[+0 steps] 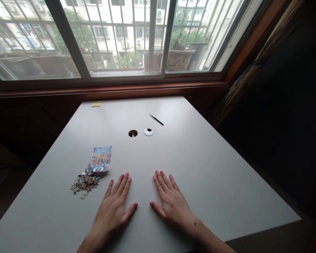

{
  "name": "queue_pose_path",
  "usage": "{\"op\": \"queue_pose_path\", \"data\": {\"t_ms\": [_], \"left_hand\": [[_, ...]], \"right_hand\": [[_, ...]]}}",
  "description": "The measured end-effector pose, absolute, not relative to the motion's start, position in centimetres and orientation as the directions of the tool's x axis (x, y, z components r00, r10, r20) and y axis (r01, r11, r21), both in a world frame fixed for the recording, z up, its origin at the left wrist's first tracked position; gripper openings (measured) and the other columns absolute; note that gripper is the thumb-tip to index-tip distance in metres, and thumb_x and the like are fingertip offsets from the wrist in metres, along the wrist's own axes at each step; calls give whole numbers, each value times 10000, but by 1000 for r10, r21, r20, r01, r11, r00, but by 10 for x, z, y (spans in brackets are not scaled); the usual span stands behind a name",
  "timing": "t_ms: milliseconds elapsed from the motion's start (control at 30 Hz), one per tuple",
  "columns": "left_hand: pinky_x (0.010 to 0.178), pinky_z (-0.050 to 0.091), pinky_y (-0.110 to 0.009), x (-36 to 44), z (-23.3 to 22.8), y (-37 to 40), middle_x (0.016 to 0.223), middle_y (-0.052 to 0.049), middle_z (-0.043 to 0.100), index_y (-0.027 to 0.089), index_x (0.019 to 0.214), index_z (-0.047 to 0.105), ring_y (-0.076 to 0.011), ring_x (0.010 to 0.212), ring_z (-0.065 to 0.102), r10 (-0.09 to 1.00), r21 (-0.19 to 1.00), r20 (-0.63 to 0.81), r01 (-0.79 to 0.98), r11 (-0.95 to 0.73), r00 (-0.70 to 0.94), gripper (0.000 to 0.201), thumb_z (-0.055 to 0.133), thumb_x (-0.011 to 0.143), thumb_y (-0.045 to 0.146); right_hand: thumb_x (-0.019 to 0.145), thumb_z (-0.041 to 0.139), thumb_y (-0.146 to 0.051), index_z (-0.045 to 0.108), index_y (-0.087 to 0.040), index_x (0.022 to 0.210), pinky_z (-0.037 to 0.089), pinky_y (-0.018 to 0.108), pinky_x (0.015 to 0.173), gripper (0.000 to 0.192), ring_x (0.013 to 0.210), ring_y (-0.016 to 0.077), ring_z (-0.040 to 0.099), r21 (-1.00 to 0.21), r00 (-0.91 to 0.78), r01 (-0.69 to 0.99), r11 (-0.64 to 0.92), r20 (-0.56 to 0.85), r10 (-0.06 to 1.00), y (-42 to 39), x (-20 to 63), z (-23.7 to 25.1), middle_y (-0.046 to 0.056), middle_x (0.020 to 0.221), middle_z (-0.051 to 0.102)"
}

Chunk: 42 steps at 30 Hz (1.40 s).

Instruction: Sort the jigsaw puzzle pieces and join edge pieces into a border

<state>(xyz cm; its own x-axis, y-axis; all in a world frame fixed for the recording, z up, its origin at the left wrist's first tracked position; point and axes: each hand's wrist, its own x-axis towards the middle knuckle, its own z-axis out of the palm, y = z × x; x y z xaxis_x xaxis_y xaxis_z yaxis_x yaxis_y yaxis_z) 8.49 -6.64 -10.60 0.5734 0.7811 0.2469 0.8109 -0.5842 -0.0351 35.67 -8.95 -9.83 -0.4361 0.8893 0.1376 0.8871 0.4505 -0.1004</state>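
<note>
L hand (pixel 116 207) + R hand (pixel 171 200) flat on table (pixel 200 158), fingers apart | puzzle pieces (pixel 85 182) near L

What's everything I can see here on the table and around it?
table: one, pale grey, under the window
puzzle pieces: a loose pile, mixed colours, near left of the table
puzzle bag: one, colourful print, touching the pile's far side
pen: one, black, far centre
cable hole: one, open, centre
hole cap: one, white, right of the hole
sticky note: one, yellow, far left edge
plant pots: several, outside the window
left hand: flat on the table, fingers spread, holds nothing
right hand: flat, likewise
</note>
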Motion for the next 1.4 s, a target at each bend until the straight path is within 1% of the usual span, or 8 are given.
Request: {"op": "queue_pose_path", "data": {"t_ms": [267,467,667,867,1000,1100,1233,1400], "left_hand": [[1189,299,-387,74,-76,-58,1586,-74,374,198,1546,319,-242,1442,380,800,128,166,792,-597,576,672,464,971,516],[1196,262,-527,37,-42,0,1510,-94,485,221,1417,514,-320,1411,421,929,83,253,950,-300,271,558,572,865,278],[1059,462,-447,15,-47,38,1199,-54,728,275,1269,657,-265,1085,684,975,171,188,973,-154,121,408,486,903,217],[1100,451,-390,72,-30,43,1359,-78,633,185,1390,554,-236,1241,592,868,251,463,913,-322,179,469,379,957,143],[1158,382,-457,152,-50,37,1528,-89,465,181,1473,448,-264,1415,419,816,192,337,815,-547,469,527,356,959,107],[1126,394,-499,197,-73,35,1522,-151,457,121,1470,434,-308,1410,420,785,211,209,757,-618,583,501,364,976,169],[1193,316,-469,199,-78,38,1565,-190,375,68,1503,364,-332,1472,315,729,239,152,691,-682,667,720,566,888,383],[1231,122,-575,100,-50,25,1633,-85,262,281,1529,345,-353,1513,194,772,264,143,729,-632,619,732,573,890,553]], "right_hand": [[973,431,-528,38,-146,1603,190,548,1215,835,1513,328,213,-111,-435,881,460,195,879,-91,361,-104,135,1640,188],[983,429,-498,20,-165,1605,204,554,1217,815,1522,311,194,-143,-436,875,462,180,882,-89,364,-107,120,1643,184],[975,453,-482,83,-168,1607,217,562,1222,797,1524,310,187,-220,-426,864,453,163,890,-89,364,-106,121,1641,207],[982,473,-416,320,-223,1538,290,543,1205,608,1467,297,338,-568,-293,742,356,203,934,-86,367,-88,126,1571,391],[1015,382,-460,421,-242,1422,589,384,873,464,1055,212,679,-888,-44,443,125,118,992,-45,369,-73,124,1293,626],[1031,287,-426,498,-208,1363,596,332,709,450,797,170,703,-785,-38,604,138,145,989,3,368,-71,80,1050,709],[950,444,-295,711,-152,1041,534,391,917,317,910,222,675,-673,-85,708,214,219,972,43,366,-78,118,1003,698],[885,494,-207,708,-138,1081,523,386,901,299,881,229,631,-558,-144,778,290,291,946,50,383,-90,127,1017,642]]}}
